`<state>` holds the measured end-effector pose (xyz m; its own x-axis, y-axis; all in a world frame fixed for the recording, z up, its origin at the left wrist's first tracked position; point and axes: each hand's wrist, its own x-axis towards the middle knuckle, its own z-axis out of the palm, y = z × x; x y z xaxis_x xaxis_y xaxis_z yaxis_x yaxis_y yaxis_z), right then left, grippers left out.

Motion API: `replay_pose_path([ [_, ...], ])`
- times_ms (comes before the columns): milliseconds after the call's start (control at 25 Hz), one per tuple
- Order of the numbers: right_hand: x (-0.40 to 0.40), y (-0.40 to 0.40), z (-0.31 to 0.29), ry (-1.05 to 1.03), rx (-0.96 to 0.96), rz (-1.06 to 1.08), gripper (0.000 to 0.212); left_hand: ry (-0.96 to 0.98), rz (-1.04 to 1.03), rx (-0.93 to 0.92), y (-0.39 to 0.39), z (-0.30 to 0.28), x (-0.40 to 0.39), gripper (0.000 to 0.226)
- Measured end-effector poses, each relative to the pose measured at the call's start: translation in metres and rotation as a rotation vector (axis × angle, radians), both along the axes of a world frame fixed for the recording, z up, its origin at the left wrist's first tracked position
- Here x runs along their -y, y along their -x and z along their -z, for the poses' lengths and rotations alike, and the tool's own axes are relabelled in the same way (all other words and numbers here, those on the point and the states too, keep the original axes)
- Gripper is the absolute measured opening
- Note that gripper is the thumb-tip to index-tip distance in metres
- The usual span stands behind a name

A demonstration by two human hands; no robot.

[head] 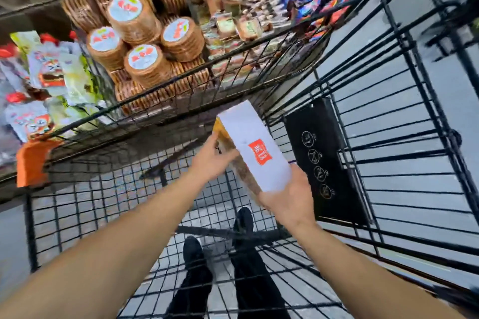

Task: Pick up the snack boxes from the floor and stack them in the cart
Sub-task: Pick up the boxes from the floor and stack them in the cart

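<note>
A white snack box (255, 147) with a red label and a brown-orange side hangs tilted above the black wire cart (388, 158). My right hand (289, 199) grips its near end, thumb on the white face. My left hand (212, 160) touches the box's brown left side, its fingers mostly straight. Through the cart's wire floor I see my two black shoes (220, 241) and the grey floor. I see no other boxes inside the cart.
A wire shelf basket (181, 80) on the left holds round stacks of brown biscuits (145, 41), pouches with red caps (39, 101) and packets at the back. A black child-seat panel (318, 160) stands in the cart on the right. An orange tag (32, 160) hangs at the left.
</note>
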<state>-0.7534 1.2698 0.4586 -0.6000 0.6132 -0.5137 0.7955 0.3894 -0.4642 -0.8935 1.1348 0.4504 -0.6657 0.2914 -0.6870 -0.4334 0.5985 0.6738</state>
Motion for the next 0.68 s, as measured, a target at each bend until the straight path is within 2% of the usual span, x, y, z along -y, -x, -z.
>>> replay_pose_path([
  [120, 0.004, 0.008, 0.031, -0.011, -0.042, 0.055, 0.077, -0.175, -0.111, 0.128, -0.009, 0.029, -0.027, 0.077],
  [240, 0.001, 0.014, 0.054, -0.032, -0.014, 0.073, 0.083, -0.254, -0.153, 0.194, -0.002, 0.053, -0.040, 0.085],
  [400, -0.006, 0.015, 0.073, -0.018, 0.059, 0.012, 0.088, -0.242, -0.080, 0.154, 0.000, 0.079, -0.043, 0.093],
  [520, -0.009, 0.010, 0.073, -0.009, 0.123, -0.111, 0.088, -0.249, -0.076, 0.129, -0.004, 0.083, -0.041, 0.094],
  [680, -0.016, 0.007, 0.063, 0.001, 0.200, -0.271, 0.090, -0.227, -0.082, 0.108, -0.006, 0.073, -0.038, 0.085],
])
